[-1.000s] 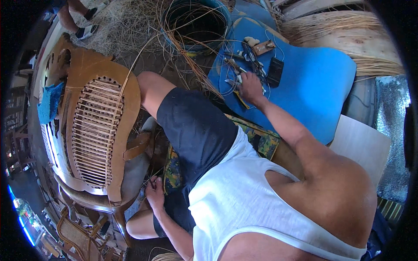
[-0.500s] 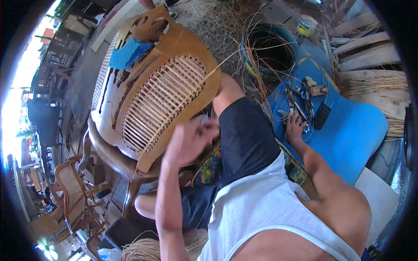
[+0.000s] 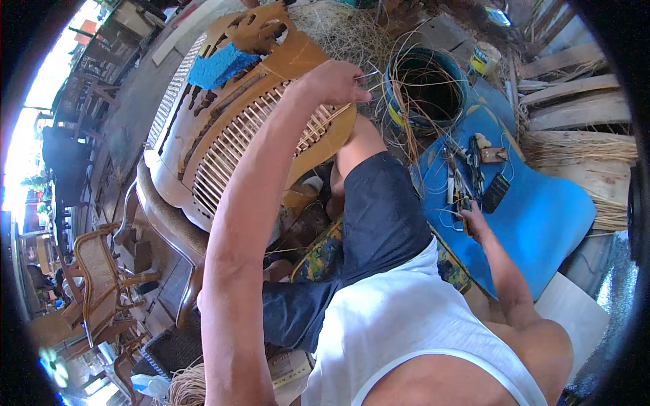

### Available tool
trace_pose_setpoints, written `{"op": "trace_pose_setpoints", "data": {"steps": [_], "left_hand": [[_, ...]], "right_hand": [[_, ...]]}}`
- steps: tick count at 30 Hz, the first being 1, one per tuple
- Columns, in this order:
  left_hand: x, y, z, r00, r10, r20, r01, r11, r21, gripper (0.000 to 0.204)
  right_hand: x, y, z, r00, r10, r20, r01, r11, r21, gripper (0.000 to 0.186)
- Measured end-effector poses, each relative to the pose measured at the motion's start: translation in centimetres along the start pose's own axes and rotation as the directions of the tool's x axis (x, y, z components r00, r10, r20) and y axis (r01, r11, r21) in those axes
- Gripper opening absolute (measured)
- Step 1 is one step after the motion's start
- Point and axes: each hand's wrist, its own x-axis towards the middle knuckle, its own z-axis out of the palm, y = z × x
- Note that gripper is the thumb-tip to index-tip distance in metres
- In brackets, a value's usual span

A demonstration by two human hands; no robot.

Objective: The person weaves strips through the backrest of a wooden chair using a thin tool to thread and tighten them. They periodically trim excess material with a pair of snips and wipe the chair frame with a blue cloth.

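Note:
A wooden chair frame (image 3: 301, 57) lies tilted across my left side, its oval panel strung with rows of pale cane strands (image 3: 233, 152). My left hand (image 3: 336, 82) is over the panel's far right end, fingers closed on a thin cane strand (image 3: 370, 74) that sticks out there. My forearm hides part of the weave. Over on the blue mat (image 3: 542, 213), my right hand (image 3: 476, 222) is closed round a small hand tool with yellow and dark handles (image 3: 467, 215); its exact kind is hard to make out. A blue cloth or sponge (image 3: 220, 65) rests on the chair's carved part.
Several tools and a dark block (image 3: 497, 192) lie on the mat beside a small wooden block (image 3: 493, 155). Beyond my knee stands a bucket (image 3: 433, 88) with loose cane strands. A small pail (image 3: 485, 59) is behind it. Another chair (image 3: 101, 281) stands at left.
My left hand has moved up and away, from beside my thigh to the panel's far end. My right hand has closed round a tool on the mat. The view has shifted slightly.

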Motion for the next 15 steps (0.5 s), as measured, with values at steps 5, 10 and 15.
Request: {"op": "trace_pose_setpoints", "data": {"steps": [5, 10, 15], "left_hand": [[0.7, 0.1, 0.1, 0.959, 0.123, 0.255, -0.118, 0.992, -0.035, 0.051], [-0.1, 0.2, 0.3, 0.953, 0.207, 0.222, -0.205, 0.978, -0.033, 0.039], [-0.4, -0.6, 0.1, 0.939, 0.274, 0.208, -0.295, 0.953, 0.074, 0.026]], "right_hand": [[0.2, -0.4, -0.9, 0.991, 0.097, 0.097, -0.047, 0.907, -0.418, 0.071], [-1.9, -1.4, -1.3, 0.927, -0.361, -0.104, 0.109, 0.522, -0.846, 0.09], [2.1, 0.2, -3.9, 0.944, 0.318, 0.088, -0.218, 0.8, -0.559, 0.074]]}}
